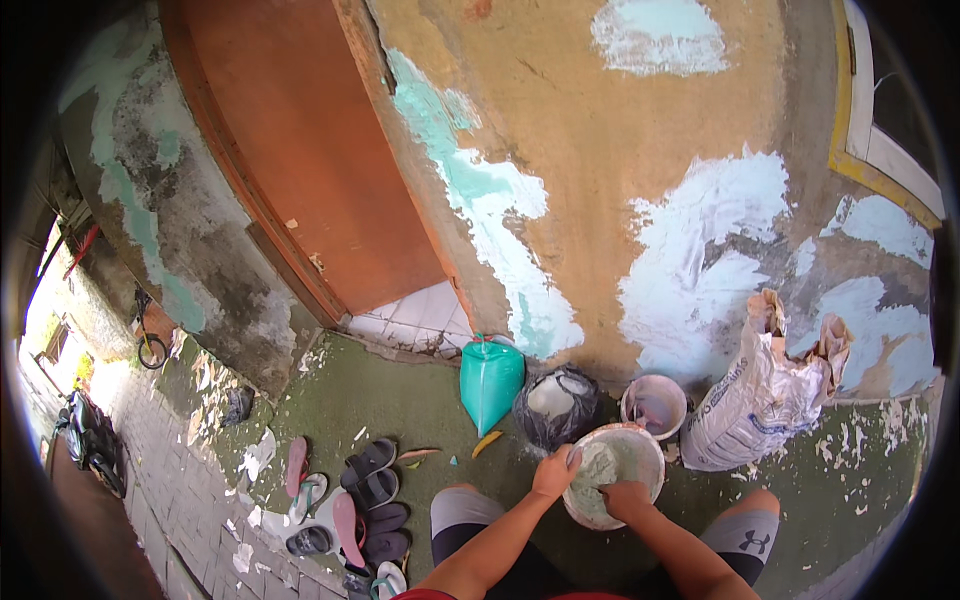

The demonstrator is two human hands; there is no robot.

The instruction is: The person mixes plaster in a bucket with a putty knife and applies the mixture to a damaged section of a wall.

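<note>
Bucket [648,452] is standing between the knees [466,507], likely for steadiness; left hand [555,473] is apparently gripping its rim; right hand's [625,499] grip I cannot tell.

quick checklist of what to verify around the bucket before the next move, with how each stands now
1. Large bucket within reach: ok, both hands are at it.
2. Left hand at the bucket's rim: ok, on the upper left side; whether it grips the rim itself: cannot tell.
3. Right hand empty: cannot tell, its grasp is hidden.
4. Pale paste in the bucket: ok, some is visible; evenly mixed: cannot tell.
5. Paper sack closed: not ok, its top gapes open.
6. Green floor free of loose bits: not ok, pale flakes lie scattered.
</note>
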